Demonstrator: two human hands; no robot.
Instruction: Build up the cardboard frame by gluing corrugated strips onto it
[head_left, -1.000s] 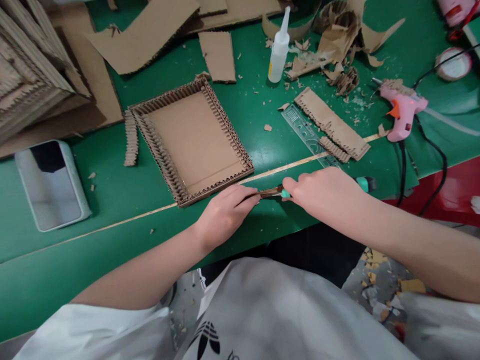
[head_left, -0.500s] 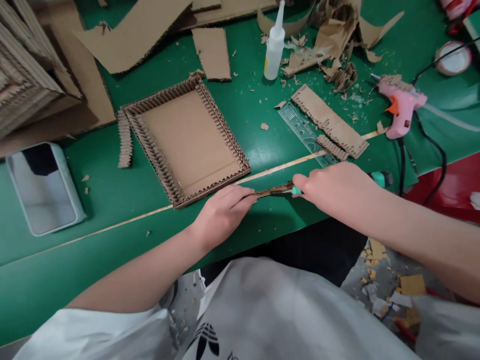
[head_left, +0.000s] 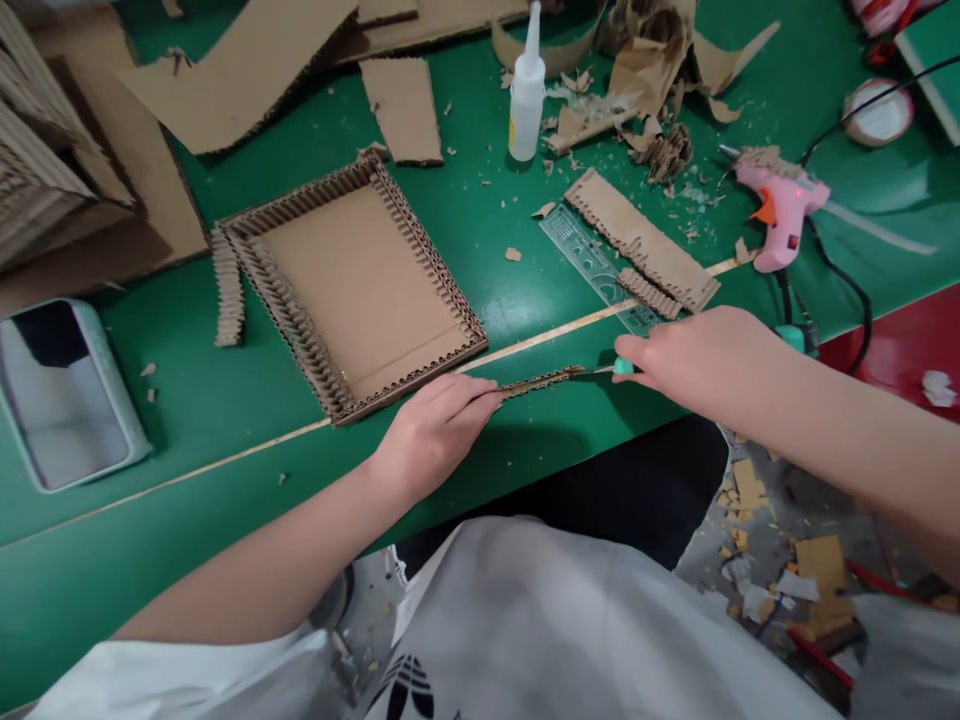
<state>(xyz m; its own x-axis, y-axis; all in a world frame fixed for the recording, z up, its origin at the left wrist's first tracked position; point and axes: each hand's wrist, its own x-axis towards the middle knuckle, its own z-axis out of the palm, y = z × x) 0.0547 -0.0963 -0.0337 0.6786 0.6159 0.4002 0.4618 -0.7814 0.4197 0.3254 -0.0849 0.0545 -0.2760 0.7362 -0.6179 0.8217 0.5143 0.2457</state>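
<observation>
My left hand pinches one end of a narrow corrugated cardboard strip, held edge-up over the green table near its front edge. My right hand is closed round a green-handled utility knife; its thin blade meets the strip's far right end. Just beyond my left hand lies a shallow cardboard tray with corrugated strips along its rims. Past my right hand, a wide cardboard strip with a ragged edge and a short corrugated piece rest on a clear plastic ruler.
A pink glue gun with a black cord lies at the right, near a tape roll. A white glue bottle stands at the back among torn scraps. A phone lies left, below stacked cardboard.
My right hand has drawn the knife rightward, away from my left hand, and more of the strip shows between them. My left hand keeps its hold. The whole view has shifted slightly.
</observation>
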